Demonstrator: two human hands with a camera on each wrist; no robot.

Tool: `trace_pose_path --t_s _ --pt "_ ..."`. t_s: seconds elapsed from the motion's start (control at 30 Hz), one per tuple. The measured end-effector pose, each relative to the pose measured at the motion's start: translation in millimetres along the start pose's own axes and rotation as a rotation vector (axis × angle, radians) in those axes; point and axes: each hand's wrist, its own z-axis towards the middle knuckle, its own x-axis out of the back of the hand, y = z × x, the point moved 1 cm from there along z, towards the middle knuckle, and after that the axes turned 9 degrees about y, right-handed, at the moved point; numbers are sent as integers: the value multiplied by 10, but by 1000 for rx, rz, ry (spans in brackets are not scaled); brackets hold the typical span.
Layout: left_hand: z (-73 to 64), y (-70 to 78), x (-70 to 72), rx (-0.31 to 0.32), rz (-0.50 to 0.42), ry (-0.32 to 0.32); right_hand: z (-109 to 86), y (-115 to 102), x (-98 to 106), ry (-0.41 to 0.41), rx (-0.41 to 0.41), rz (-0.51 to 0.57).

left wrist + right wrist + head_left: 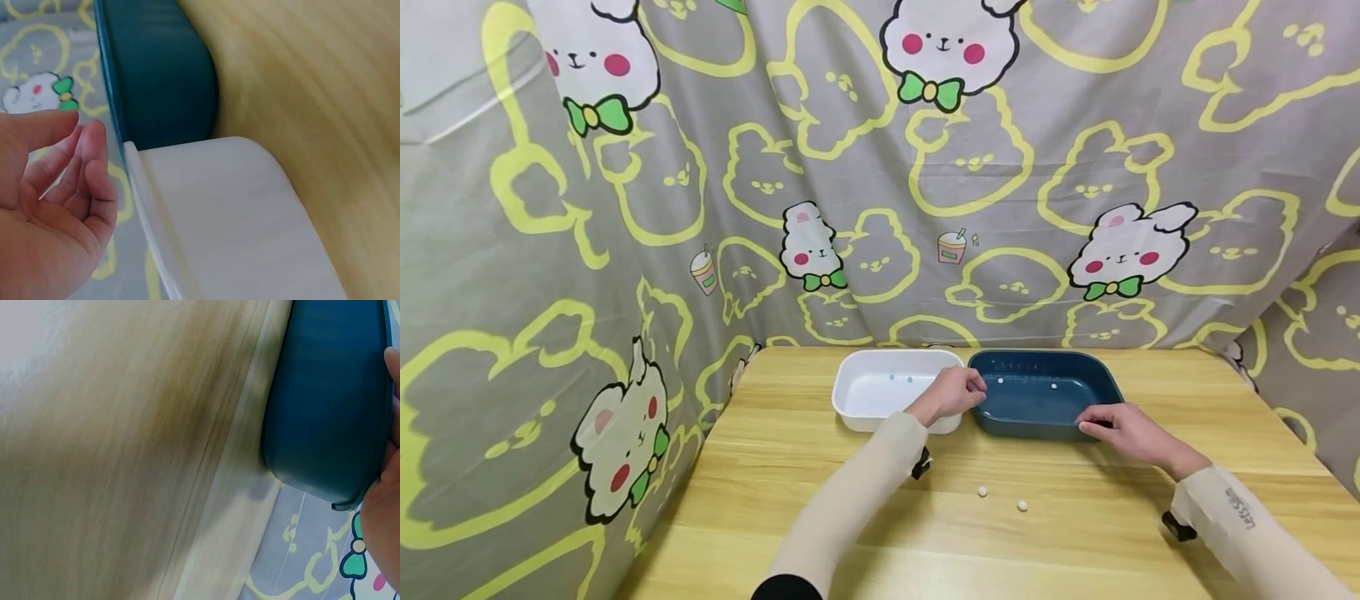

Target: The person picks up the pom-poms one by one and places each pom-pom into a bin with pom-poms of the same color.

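Observation:
In the head view my left hand (951, 393) hovers over where the white bin and the dark blue bin meet. Its fingers are loosely bent, and the left wrist view shows nothing between thumb and fingers. At the near right rim of the blue bin (1033, 431) is my right hand (1127, 429), thumb and forefinger close together; whether they hold anything is hidden. Two small white balls, one (1000, 381) left of the other (1054, 386), lie inside the blue bin. The white bin (857, 421) contains two small pale blue balls (910, 379).
On the wooden table (737, 500), in front of the bins, lie two white balls, one (982, 492) slightly farther back than the other (1022, 505). A grey cartoon-patterned curtain (865, 183) hangs behind the table and along its left side.

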Motion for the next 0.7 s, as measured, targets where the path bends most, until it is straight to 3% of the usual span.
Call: trace_pose_path --t_s 0.33,0.5,0.7 --pt "-431 -20 21 -173 -4 -146 12 15 2 18 27 -17" --pt "-532 -92 -45 -201 17 -227 -1 44 -24 10 7 -27" --pt "-627 -183 -176 -238 17 -382 2 42 -34 6 -2 -21"
